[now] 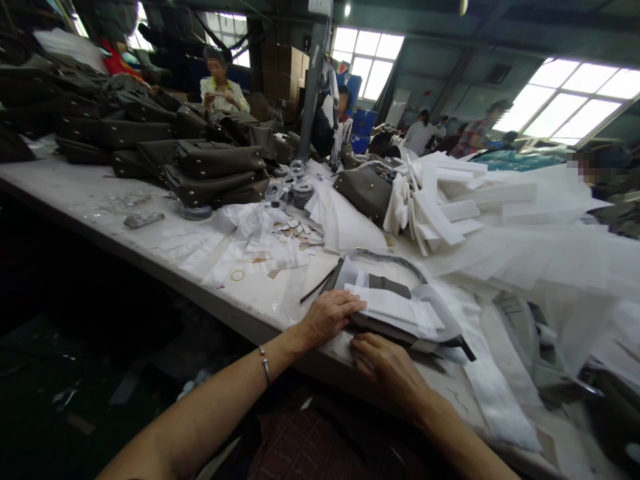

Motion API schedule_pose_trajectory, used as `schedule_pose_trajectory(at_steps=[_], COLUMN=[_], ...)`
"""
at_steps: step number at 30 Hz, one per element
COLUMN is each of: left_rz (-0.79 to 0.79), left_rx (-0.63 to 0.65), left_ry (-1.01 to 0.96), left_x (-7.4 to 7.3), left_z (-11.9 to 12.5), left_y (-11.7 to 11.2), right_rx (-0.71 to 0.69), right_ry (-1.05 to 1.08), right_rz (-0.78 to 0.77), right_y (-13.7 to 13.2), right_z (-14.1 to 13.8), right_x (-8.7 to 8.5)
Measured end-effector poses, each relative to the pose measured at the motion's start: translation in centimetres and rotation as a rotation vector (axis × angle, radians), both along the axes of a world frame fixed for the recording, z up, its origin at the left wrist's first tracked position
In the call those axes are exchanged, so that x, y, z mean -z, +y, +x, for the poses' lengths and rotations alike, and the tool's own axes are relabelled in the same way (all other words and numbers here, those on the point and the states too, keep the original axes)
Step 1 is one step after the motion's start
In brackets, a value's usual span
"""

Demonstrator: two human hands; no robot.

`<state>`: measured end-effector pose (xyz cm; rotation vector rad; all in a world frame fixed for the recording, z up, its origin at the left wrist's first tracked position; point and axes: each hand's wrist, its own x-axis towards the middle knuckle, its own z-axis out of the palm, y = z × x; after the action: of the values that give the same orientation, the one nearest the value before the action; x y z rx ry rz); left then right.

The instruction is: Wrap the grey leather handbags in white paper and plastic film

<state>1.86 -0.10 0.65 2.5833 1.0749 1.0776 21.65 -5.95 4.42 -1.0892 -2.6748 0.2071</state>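
Note:
A dark grey handbag (390, 285) lies on its side at the near edge of the table, with white foam sheets and clear plastic film over it. Its handle (385, 255), wrapped in film, arches along the far side. My left hand (333, 317) rests on the left end of the bag, fingers stretched out over the white sheet (400, 308). Just below the bag's near edge is my right hand (383, 363), its fingers curled inward. Whatever lies under those fingertips is hidden, perhaps thin plastic film.
Stacked dark bags (217, 167) fill the table's far left. White foam sheets (450, 200) pile up at right, beside another dark bag (365, 190). Paper scraps (297, 230) and plastic bags (240, 233) lie left of centre. A metal post (314, 87) rises behind; a co-worker (223, 90) sits across.

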Motion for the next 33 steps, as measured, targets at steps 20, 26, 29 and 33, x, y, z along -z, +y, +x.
schedule_pose_trajectory(at_steps=[20,26,29,33], left_rz=[0.011,0.021,0.019,-0.055], left_rx=[0.021,0.018,0.026,0.102], left_ry=[-0.055,-0.069,-0.079,-0.072], left_x=[0.2,0.8,0.8,0.0], left_z=[-0.2,-0.1,-0.1,-0.6], left_y=[0.3,0.7,0.8,0.8], right_rx=[0.137,0.047,0.076,0.162], right_ry=[0.194,0.258,0.264,0.227], right_rz=[0.283,0.326,0.396,0.382], right_y=[-2.0,-2.2,-1.4,-0.3], right_z=[-2.8,-2.7,-2.4,-2.3], right_x=[2.9,1.8,1.1,1.1])
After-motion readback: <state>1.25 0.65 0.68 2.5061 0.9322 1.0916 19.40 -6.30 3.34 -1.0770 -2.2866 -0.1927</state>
